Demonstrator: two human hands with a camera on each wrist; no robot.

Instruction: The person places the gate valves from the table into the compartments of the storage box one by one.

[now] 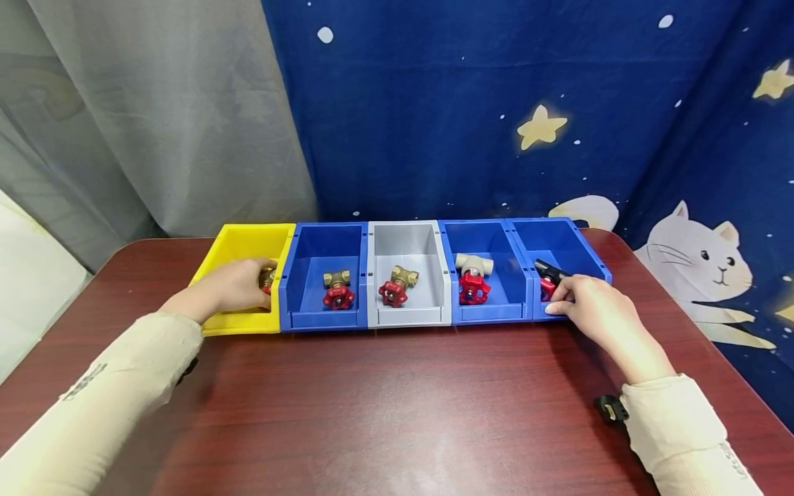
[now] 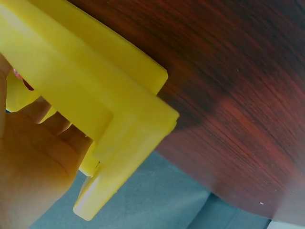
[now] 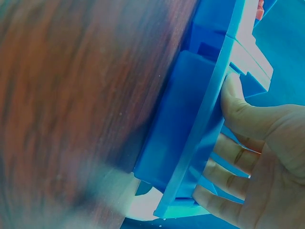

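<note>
In the head view my left hand (image 1: 238, 284) reaches into the yellow bin (image 1: 243, 322) at the row's left end. Its fingers and thumb curl round a brass valve with a red handwheel (image 1: 268, 277), mostly hidden by the hand. At the right end, my right hand (image 1: 598, 310) is in a blue bin (image 1: 589, 241). Bent fingers and thumb hold a black tee-shaped valve with a red handwheel (image 1: 548, 279); part of this grip is hidden. The right wrist view shows the thumb (image 3: 233, 93) by the bin's front edge, the other fingers behind its wall.
Between the hands, a blue bin (image 1: 324, 320) and a grey bin (image 1: 409, 317) each hold a brass valve (image 1: 338, 289), (image 1: 397, 286). Another blue bin (image 1: 493, 313) holds a white valve with a red handwheel (image 1: 474, 279). The bins stand side by side on a reddish-brown table (image 1: 397, 399), before curtains (image 1: 434, 124).
</note>
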